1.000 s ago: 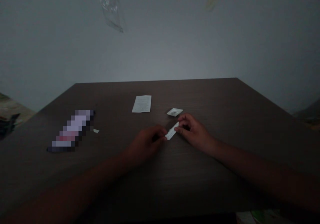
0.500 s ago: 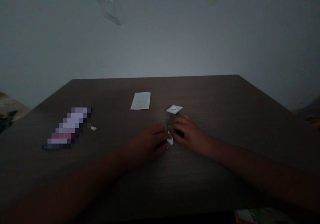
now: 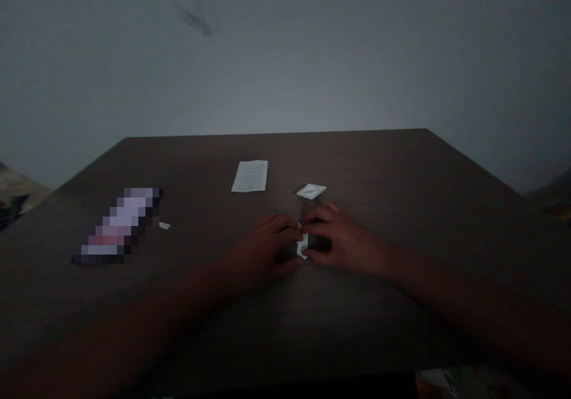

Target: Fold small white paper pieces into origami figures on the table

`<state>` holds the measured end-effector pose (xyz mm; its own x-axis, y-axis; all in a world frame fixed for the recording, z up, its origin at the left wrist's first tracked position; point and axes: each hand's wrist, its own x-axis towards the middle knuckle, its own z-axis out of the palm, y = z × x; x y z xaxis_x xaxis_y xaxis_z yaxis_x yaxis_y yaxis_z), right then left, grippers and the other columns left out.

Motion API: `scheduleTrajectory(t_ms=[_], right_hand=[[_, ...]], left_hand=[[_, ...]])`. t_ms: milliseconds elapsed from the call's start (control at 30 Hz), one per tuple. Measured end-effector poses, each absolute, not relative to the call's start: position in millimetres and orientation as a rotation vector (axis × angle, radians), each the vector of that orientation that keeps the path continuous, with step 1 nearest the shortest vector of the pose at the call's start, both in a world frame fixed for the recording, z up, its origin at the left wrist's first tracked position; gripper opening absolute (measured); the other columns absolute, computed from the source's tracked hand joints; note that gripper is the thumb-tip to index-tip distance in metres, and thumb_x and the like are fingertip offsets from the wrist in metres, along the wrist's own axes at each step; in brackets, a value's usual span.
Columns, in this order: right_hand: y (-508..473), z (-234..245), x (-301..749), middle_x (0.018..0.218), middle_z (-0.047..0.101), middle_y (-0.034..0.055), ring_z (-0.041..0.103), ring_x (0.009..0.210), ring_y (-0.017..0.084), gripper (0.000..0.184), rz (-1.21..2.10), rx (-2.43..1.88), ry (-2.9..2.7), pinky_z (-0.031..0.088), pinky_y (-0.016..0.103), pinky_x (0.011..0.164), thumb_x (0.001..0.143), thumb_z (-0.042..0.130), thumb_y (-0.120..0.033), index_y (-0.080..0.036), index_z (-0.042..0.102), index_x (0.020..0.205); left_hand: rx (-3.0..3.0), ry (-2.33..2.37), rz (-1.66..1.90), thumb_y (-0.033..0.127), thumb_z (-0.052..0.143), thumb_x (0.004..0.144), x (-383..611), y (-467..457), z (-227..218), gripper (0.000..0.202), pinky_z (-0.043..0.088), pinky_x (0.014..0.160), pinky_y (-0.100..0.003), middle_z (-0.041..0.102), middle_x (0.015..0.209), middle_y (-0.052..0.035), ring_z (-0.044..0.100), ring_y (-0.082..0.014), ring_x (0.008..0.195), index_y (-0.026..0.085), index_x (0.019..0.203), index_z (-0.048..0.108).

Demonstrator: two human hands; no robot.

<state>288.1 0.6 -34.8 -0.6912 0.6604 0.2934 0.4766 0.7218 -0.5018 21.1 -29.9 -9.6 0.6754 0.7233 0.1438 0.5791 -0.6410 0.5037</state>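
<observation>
A small white piece, looking like paper or a packet, is between my hands low over the table. My left hand grips its left side, thumb and fingers bent around it. From the right, my right hand pinches the same piece with curled fingers. Fingertips cover much of it, so its full shape is hidden. Just beyond my right hand lies a white diamond-shaped packet with a raised middle. A printed white paper sheet rests farther back and to the left.
A phone with a blurred-out screen lies at the left of the dark wooden table. Beside it is a small white scrap. A clear plastic bag hangs on the wall behind.
My right thumb has come down to the near end of the white piece, which now shows more between my hands. The whole view has shifted slightly.
</observation>
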Motion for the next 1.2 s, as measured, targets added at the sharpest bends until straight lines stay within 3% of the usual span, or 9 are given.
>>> scheduleTrajectory(t_ms=[233,500,833,1200], right_hand=[[-2.5,-30.8,292.6,0.135,0.075,0.0138,0.067,0.13,0.037,0.044,0.522,-0.826,-2.546,0.054,0.058,0.116,0.092,0.098,-0.03,-0.026,0.087,0.135],[9.2,-38.4,292.3,0.123,0.082,0.0095,0.074,0.117,0.03,0.013,0.518,-0.752,-2.459,0.055,0.053,0.11,0.105,0.085,-0.027,-0.026,0.087,0.118],[-8.7,-33.4,286.9,0.121,0.079,0.0089,0.069,0.118,0.032,0.018,0.456,-0.803,-2.451,0.052,0.05,0.106,0.097,0.086,-0.023,-0.023,0.076,0.112],[5.9,-39.7,279.0,0.106,0.075,0.0054,0.066,0.107,0.029,0.023,0.399,-0.979,-2.358,0.046,0.045,0.099,0.093,0.088,-0.02,-0.025,0.066,0.097]], left_hand=[[2.487,1.036,0.448,0.028,0.085,0.098,22.3,-31.7,-5.1,0.032,0.054,0.114,-0.052,0.074,0.128,-0.0083,0.068,-0.0346,0.125,0.025,0.129,0.08],[2.568,1.107,0.343,0.033,0.089,0.098,22.2,-32.4,-7.3,0.031,0.053,0.12,-0.052,0.074,0.136,-0.007,0.067,-0.0344,0.133,0.026,0.126,0.079],[2.545,1.196,0.316,0.038,0.092,0.095,26.6,-35.2,-5.0,0.044,0.048,0.121,-0.057,0.078,0.143,-0.0088,0.068,-0.0374,0.14,0.026,0.134,0.076],[2.554,1.194,0.32,0.038,0.093,0.094,29.1,-35.3,-4.1,0.041,0.049,0.116,-0.056,0.078,0.141,-0.0086,0.068,-0.0378,0.138,0.026,0.129,0.076]])
